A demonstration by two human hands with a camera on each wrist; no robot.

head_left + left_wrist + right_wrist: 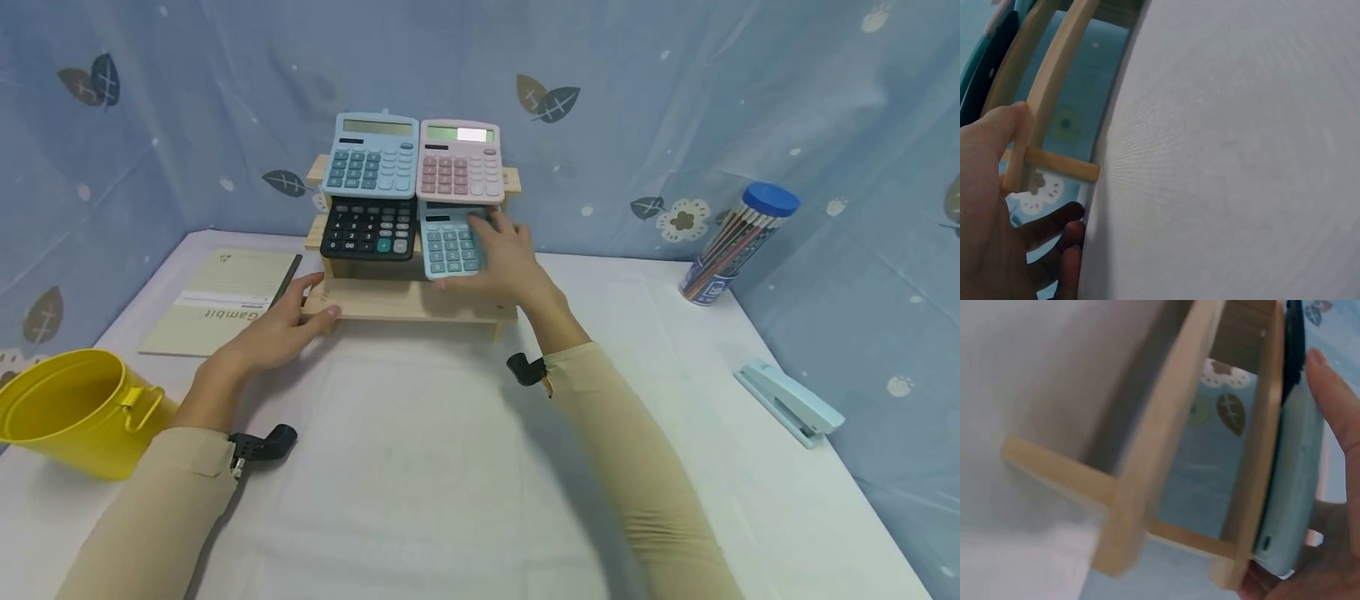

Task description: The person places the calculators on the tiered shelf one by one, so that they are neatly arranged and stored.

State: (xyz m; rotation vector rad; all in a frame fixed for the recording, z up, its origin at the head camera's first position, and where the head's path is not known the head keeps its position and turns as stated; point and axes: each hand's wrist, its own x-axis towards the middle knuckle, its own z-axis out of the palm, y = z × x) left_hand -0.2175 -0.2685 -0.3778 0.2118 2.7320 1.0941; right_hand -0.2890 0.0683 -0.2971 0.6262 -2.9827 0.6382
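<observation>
A stepped wooden rack (408, 300) holds several calculators. My right hand (506, 262) grips the lower-right light blue calculator (450, 246), thumb near its bottom edge and fingers over its right side. In the right wrist view, this calculator (1291, 475) leans against a wooden rail. My left hand (277, 329) touches the left end of the rack's front board, its thumb against the wood (1038, 112) in the left wrist view and the other fingers loosely bent below. A black calculator (369, 229) sits beside the gripped one. Above them stand a blue calculator (372, 157) and a pink calculator (460, 162).
A notebook (202, 321) with a dark pen (287, 279) lies left of the rack. The yellow bucket (82, 417) stands by my left forearm. On the right are a blue-lidded tub of pencils (735, 242) and a light blue stapler (789, 402). Patterned blue curtain surrounds the table.
</observation>
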